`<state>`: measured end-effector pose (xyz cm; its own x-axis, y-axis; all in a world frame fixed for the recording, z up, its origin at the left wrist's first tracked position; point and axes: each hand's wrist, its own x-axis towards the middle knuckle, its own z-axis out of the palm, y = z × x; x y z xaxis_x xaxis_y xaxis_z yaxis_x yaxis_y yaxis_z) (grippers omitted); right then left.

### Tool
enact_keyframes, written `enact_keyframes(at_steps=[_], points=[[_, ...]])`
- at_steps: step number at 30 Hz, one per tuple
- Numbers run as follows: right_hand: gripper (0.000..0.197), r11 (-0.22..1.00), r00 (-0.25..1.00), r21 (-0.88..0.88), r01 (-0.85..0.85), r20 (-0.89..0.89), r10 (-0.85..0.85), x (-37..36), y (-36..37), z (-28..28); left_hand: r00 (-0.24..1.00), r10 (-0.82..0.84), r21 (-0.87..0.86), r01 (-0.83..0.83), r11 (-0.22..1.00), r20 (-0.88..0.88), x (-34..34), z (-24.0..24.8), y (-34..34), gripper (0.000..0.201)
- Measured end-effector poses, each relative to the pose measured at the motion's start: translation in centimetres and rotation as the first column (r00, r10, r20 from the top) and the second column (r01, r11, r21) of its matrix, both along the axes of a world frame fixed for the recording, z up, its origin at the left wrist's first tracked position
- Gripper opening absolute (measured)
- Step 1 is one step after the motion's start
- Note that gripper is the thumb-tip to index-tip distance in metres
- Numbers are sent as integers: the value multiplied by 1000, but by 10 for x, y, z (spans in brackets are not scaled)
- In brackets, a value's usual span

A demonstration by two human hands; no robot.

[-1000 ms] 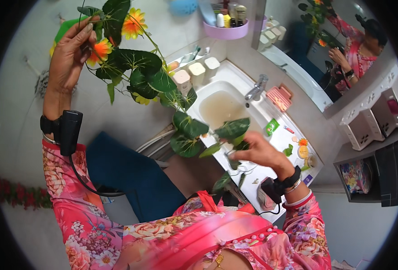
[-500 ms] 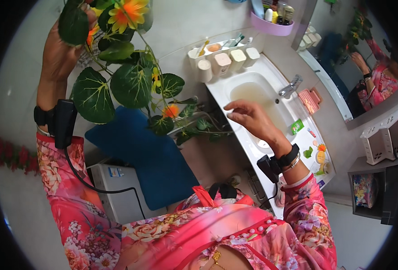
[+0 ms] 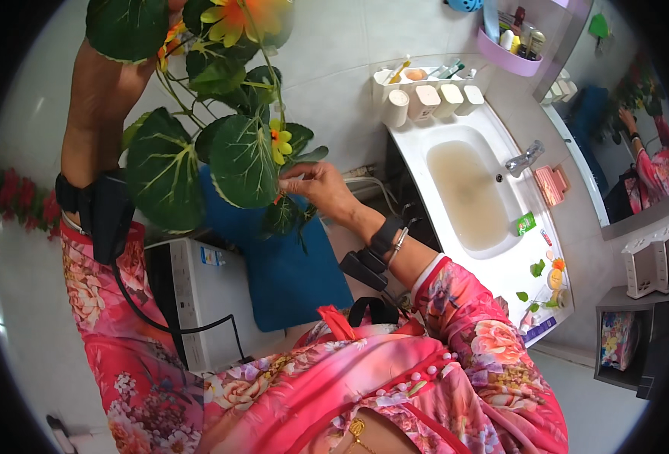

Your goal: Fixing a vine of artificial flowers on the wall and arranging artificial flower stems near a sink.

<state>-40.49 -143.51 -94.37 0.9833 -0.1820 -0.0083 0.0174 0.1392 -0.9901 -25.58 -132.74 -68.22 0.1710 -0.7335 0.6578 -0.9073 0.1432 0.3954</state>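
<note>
At the upper left, you are handling a flowering vine (image 3: 243,160).
Your right hand's (image 3: 325,191) fingers are pinching its lower part; leaves (image 3: 126,32) are hiding your left hand's (image 3: 116,83) fingers, state unclear.

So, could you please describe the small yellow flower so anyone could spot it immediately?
Find the leafy green vine by the raised left hand. Follow it down toward the right hand; the small yellow flower sits just above. It is smaller than the orange and yellow flower higher up.
</note>
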Motion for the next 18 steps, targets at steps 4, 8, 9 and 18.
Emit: enact_keyframes(at_steps=[4,8,9,18], points=[[18,927,993,355,-118,61,103,-6,33,10,986,-52,-7,51,999,-156,-5,-1,31,33],[12,901,978,384,-202,38,203,-7,61,-3,933,-126,-26,125,992,-336,-8,-3,60,33],[12,901,978,383,-203,36,205,-6,62,-9,913,-148,-34,147,989,-381,-8,-4,67,32],[7,965,991,226,133,-40,-127,-10,27,-8,627,-341,-45,439,898,-701,27,-1,158,33]])
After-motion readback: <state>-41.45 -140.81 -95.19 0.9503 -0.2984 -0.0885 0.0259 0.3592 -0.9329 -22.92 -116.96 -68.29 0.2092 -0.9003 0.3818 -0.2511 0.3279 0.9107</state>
